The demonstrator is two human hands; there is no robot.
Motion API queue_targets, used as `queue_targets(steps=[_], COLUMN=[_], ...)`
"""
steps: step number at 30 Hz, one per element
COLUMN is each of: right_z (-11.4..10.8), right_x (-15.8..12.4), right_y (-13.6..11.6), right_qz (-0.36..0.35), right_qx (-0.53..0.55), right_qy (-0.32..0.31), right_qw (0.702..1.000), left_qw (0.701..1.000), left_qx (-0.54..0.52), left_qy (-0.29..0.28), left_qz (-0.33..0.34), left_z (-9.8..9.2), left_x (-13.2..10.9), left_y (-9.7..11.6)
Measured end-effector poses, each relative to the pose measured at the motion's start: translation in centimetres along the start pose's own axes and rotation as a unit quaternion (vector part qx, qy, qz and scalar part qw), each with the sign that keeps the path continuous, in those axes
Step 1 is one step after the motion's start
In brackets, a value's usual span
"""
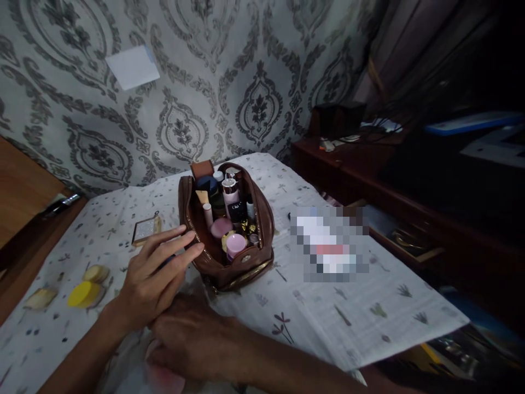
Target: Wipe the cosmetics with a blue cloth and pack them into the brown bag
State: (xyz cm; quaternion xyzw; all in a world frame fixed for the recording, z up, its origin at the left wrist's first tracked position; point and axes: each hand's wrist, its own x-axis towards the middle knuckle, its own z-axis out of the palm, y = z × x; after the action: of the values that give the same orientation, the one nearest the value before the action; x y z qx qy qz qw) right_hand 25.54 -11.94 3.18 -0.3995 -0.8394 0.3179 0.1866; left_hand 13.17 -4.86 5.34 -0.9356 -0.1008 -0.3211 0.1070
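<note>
My left hand (pixel 153 276) has its fingers stretched out, the tips at the near left edge of a brown zippered cosmetic bag (pixel 262 219). The bag stands open, filled with several cosmetics, among them a pink bottle with a silver cap (pixel 230 192), a pink-lidded jar (pixel 237 244) and a small pale tube (pixel 208 215). Below and partly behind the left hand, my right hand (pixel 191 331) is curled, its fingers mostly hidden. A blurred pinkish, pale thing (pixel 166 377) shows under it; I cannot make out what it is. A dark blue bit (pixel 170 258) shows behind my left fingers.
The patterned white cloth (pixel 340 339) covers the surface. On it lie a rectangular framed item (pixel 144 231), a yellow round lid or jar (pixel 84 294), small pale items (pixel 41 299) and a pixelated object (pixel 328 246). A dark red desk (pixel 340 161) with cables stands at right.
</note>
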Motion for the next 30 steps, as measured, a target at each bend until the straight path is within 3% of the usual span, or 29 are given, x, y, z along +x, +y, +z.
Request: queue_targets(steps=[4,7,10,12,14,17,19,23,30], right_z=[-0.7,-1.6,-3.6,-5.5,-7.4,-9.7,-10.4,-11.0,-11.8], right_x=[-0.3,-1.5,-3.8,-5.4,-6.6,-6.9,-6.3,-4.2,-0.4], right_y=[0.1,0.3,0.2,0.1,0.2,0.7,1.3,2.0,1.6], right_qz=[-0.057,-0.07,-0.026,-0.006,0.015,0.049,0.066,0.096,0.177], right_qx=[-0.042,0.013,0.111,0.207,0.24,0.154,0.062,-0.071,-0.188], right_qy=[-0.046,-0.011,0.082,0.15,0.26,0.406,0.457,0.447,0.271], right_qw=[0.996,0.997,0.99,0.967,0.935,0.9,0.885,0.887,0.927], left_qw=[1.0,1.0,1.0,0.999,0.999,0.999,0.999,0.999,0.998], left_qx=[-0.002,-0.001,-0.009,-0.013,-0.015,-0.017,-0.015,-0.017,-0.027], left_qy=[0.02,0.029,0.028,0.029,0.037,0.043,0.041,0.044,0.054], left_qz=[-0.005,-0.005,0.0,0.007,0.01,0.006,0.001,0.0,-0.009], left_z=[0.4,0.5,0.5,0.6,0.7,0.8,0.8,0.8,0.9], left_x=[-0.3,-0.6,-0.9,-1.1,-1.3,-1.4,-1.4,-1.4,-1.4], left_y=[-0.2,-0.4,-0.6,-0.7,-0.8,-0.8,-0.7,-0.6,-0.6])
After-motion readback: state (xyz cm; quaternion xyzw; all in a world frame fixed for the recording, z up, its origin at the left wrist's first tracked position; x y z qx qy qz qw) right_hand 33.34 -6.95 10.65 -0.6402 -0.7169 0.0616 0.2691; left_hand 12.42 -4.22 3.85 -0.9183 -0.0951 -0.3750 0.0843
